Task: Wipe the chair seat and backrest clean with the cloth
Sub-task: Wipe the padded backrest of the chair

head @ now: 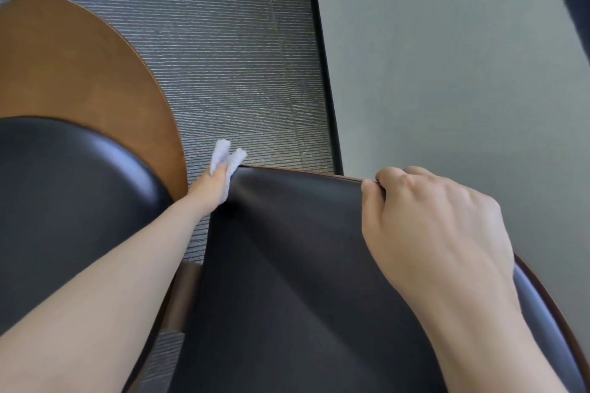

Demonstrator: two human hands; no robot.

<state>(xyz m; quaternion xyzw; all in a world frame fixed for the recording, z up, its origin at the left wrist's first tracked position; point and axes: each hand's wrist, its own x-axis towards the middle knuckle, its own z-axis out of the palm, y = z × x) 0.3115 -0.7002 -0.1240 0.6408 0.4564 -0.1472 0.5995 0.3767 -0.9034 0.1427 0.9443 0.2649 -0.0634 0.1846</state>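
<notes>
Left hand (212, 187) pinching cloth (227, 155) at backrest (287, 249) corner; right hand (424, 217) clamped on top edge; loose wad likely to slip off edge.

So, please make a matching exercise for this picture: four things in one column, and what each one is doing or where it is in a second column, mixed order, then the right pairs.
Column 1
1. left hand
2. right hand
3. white cloth
4. wooden table

Column 2
A. grips the top edge of the chair backrest
B. stands on the grey carpet, round and brown
C. presses a cloth at the corner of the backrest
D. sticks out above the fingers, bunched

Pairs: 1-C, 2-A, 3-D, 4-B
</notes>
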